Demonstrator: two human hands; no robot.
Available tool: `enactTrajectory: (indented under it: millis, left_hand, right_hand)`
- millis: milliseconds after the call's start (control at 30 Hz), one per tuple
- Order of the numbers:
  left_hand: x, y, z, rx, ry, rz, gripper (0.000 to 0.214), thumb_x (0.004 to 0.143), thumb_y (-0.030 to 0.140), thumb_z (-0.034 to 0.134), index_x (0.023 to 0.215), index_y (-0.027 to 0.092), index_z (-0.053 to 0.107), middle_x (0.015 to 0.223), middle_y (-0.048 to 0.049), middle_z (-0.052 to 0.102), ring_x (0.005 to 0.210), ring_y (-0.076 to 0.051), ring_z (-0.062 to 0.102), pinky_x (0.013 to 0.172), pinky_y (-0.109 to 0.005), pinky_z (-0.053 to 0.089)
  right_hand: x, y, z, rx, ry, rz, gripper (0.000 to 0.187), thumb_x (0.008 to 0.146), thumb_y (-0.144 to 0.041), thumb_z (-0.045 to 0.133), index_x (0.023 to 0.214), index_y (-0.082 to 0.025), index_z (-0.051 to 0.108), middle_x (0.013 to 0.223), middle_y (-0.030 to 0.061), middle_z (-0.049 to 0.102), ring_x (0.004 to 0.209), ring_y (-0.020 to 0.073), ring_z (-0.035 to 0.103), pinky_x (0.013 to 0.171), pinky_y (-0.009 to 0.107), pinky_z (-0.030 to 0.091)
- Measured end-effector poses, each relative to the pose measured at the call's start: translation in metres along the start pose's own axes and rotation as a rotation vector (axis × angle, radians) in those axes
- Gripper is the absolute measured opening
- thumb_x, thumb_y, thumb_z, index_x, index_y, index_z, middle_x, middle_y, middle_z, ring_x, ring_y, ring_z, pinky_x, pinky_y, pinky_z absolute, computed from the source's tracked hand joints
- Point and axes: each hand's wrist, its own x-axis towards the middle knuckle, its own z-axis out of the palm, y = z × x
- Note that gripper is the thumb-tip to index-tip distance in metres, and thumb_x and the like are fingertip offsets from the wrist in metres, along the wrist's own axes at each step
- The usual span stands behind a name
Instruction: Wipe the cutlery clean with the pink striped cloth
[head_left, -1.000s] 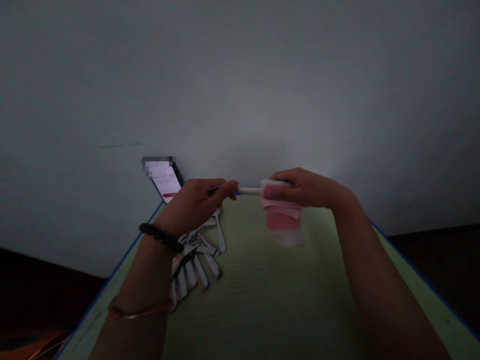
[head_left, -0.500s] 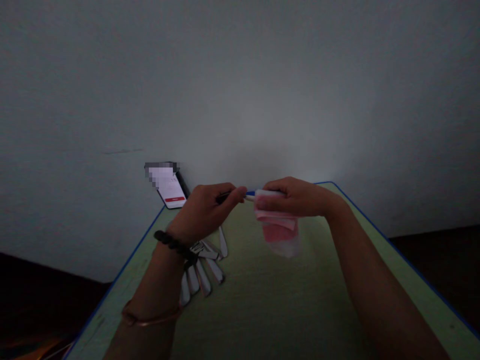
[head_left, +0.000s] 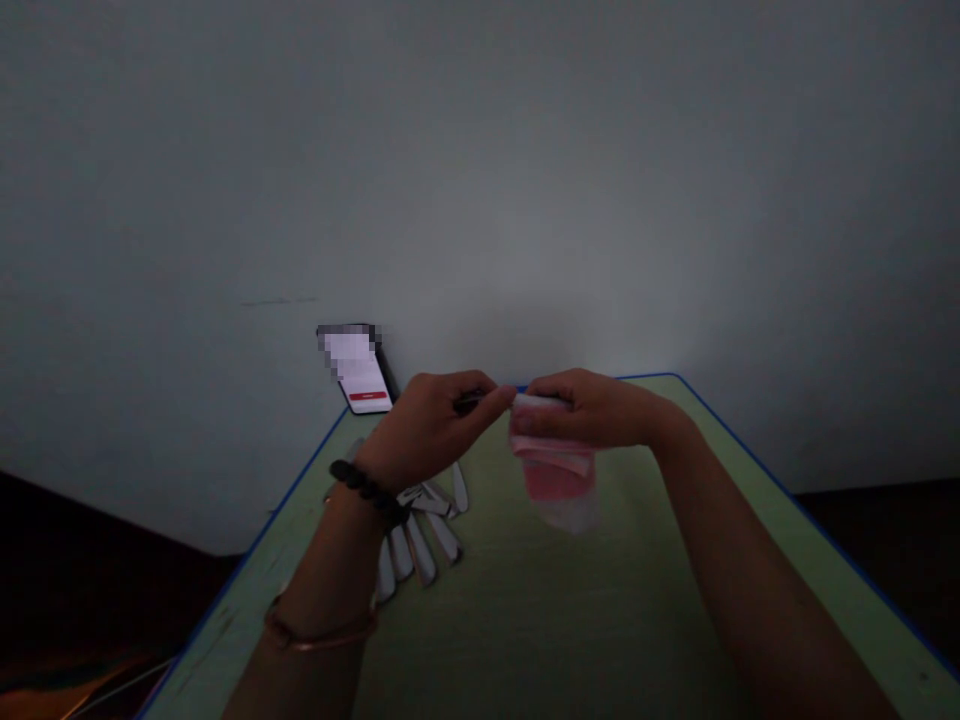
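Note:
My left hand [head_left: 435, 425] is closed, pinching a thin piece of cutlery [head_left: 470, 399] between thumb and fingers. Most of the piece is hidden, so its exact kind does not show. A folded pink and white cloth [head_left: 559, 482] is gripped in my right hand [head_left: 604, 408], close against my left thumb tip, its loose end hanging down over the table. Several metal cutlery pieces [head_left: 421, 556] lie fanned out on the table below my left wrist, their handles pointing towards me and the rest partly covered by my arm.
A phone [head_left: 361, 372] with a lit screen leans against the wall [head_left: 525, 180] at the table's far left corner. The light green table [head_left: 555, 630] has a blue edge and stands against that wall. Dark floor shows on both sides.
My hands have come closer together; the bit of cutlery that showed between them is now mostly covered. The whole view has shifted slightly, with phone and table further right.

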Motion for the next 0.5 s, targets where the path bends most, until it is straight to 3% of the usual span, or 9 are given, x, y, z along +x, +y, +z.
enactTrajectory:
  millis: [267,500]
  left_hand:
    - [-0.0011,0.0072,0.0056,0.051,-0.032,0.017,0.037,0.087,0.043,0.042,0.078,0.015,0.065,0.051,0.0032,0.051,0.046,-0.008,0.044,0.044,-0.019,0.027]
    - [-0.0032,0.0021,0.0065,0.058,-0.05,0.024,0.039,0.089,0.044,0.037,0.077,0.015,0.062,0.055,0.0024,0.053,0.05,-0.009,0.046,0.047,-0.02,0.03]
  right_hand:
    - [0.0017,0.0024,-0.0009,0.017,-0.034,-0.013,0.044,0.081,-0.051,0.045,0.09,-0.012,0.062,0.074,0.0026,0.058,0.065,0.0112,0.046,0.056,0.022,0.033]
    - [0.0034,-0.0006,-0.0023,-0.001,-0.032,0.009,0.042,0.077,-0.051,0.05,0.087,-0.012,0.062,0.074,0.0024,0.058,0.065,0.0115,0.047,0.055,0.022,0.031]
